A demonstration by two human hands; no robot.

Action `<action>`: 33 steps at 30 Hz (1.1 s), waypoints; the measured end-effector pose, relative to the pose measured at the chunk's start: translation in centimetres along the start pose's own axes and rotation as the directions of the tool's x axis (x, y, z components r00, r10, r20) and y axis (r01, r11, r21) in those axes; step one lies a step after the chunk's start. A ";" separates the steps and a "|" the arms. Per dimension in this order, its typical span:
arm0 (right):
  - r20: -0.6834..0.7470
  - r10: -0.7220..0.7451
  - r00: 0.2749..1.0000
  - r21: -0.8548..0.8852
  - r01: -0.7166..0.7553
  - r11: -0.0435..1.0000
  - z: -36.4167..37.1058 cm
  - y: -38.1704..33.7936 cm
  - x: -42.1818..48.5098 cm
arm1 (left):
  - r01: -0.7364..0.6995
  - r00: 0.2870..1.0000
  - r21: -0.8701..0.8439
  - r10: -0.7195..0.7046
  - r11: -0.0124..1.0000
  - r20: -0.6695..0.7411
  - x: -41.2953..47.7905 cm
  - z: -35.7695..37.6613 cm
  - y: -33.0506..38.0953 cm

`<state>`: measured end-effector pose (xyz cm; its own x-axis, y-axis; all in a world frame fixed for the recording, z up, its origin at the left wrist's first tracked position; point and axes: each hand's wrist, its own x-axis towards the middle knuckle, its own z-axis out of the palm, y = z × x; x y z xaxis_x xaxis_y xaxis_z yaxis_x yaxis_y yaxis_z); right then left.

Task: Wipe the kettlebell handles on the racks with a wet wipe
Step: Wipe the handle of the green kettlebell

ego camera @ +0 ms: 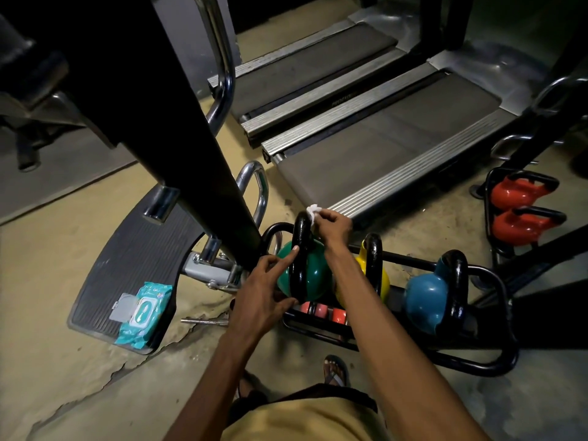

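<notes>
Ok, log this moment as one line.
phase: wiping | right hand: pinches wet wipe on top of handle | left hand: touches handle side | target: green kettlebell

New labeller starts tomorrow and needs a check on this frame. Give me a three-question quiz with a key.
1. Multiple choice: the wipe is pressed on the handle of a kettlebell of which colour? A green, B yellow, C blue.
2. True or false: the right hand is empty.
3. Fill in: the wet wipe pack lies with its lid ___.
Key: 1 A. 2 False, its fingers pinch the wipe. 3 Open.
</notes>
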<state>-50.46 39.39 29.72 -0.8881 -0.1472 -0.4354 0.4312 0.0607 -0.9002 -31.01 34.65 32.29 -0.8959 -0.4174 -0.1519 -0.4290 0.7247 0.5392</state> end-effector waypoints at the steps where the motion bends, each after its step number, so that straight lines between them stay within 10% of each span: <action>1: 0.006 0.065 0.998 -0.007 -0.065 0.998 0.1 -0.2 0.3 | 0.000 1.000 -0.003 0.000 1.000 -0.001 0.0 0.0 0.0; 5: 0.070 -0.147 0.987 -0.299 0.161 0.940 -0.3 -1.5 -0.7 | 0.010 1.000 -0.007 -0.010 1.000 -0.006 -0.1 0.0 -0.1; 8: 0.382 -0.299 0.874 -0.609 0.482 0.631 0.2 -3.8 -1.1 | -0.001 1.000 -0.004 0.001 1.000 -0.013 -0.1 0.1 -0.2; 18: 0.637 0.122 0.762 -0.753 0.648 -0.117 5.1 -8.9 1.3 | -0.020 0.999 0.015 0.021 1.000 -0.031 -0.2 0.3 -0.8; 23: 0.642 0.307 0.703 -0.718 0.691 -0.080 7.1 -9.9 -1.2 | -0.043 0.999 0.048 0.044 0.998 -0.028 -0.2 0.3 -1.0; 33: 0.595 0.196 0.779 -0.777 0.620 -0.107 7.2 -9.4 -2.2 | -0.061 0.997 0.073 0.064 0.995 -0.042 -0.1 0.6 -1.5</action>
<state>-51.42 32.08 39.16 -0.5129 -0.6906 -0.5099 -0.7207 0.6691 -0.1812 -30.33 33.97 31.04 -0.9160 -0.3927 -0.0820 -0.3808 0.7867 0.4859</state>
